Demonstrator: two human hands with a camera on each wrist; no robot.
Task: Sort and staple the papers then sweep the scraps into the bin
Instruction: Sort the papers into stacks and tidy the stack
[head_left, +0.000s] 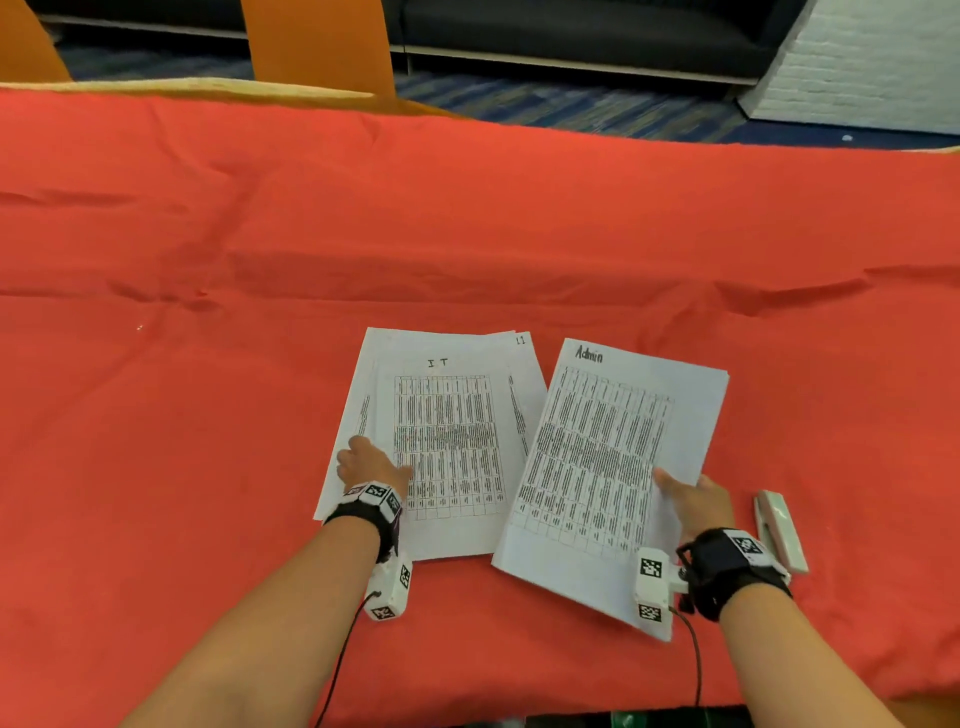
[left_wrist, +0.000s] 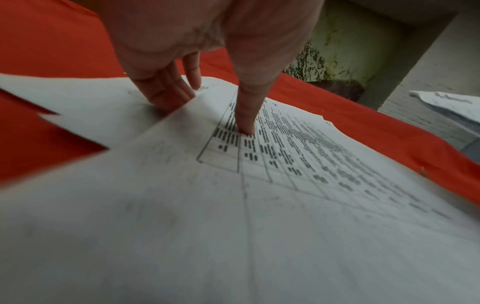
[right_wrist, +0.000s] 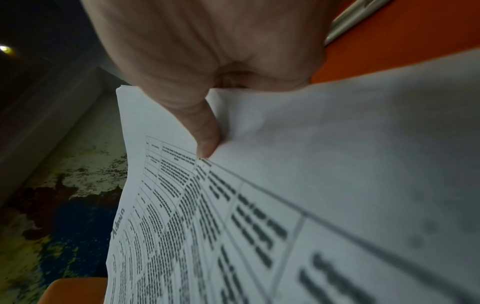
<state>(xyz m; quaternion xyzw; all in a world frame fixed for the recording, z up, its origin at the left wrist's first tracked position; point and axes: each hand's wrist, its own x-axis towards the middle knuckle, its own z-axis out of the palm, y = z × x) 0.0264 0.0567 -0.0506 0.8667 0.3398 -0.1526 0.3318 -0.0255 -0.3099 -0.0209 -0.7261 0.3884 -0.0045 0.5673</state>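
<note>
Only the left wrist view shows the left hand (left_wrist: 182, 51) pinching the IT stack (head_left: 441, 441), while the right hand (head_left: 698, 501) grips the Admin stack (head_left: 608, 467), lifted at 5 o'clock, stapler (head_left: 779, 530) beside, red worktop (head_left: 467, 223) bare beyond.

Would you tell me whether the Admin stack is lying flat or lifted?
Lifted: the right hand pinches the Admin stack, thumb on top, and its near corner hangs above the cloth.

Office lounge, patterned carpet (head_left: 597, 111), dark sofa (head_left: 571, 31), orange chairs (head_left: 317, 41)
</note>
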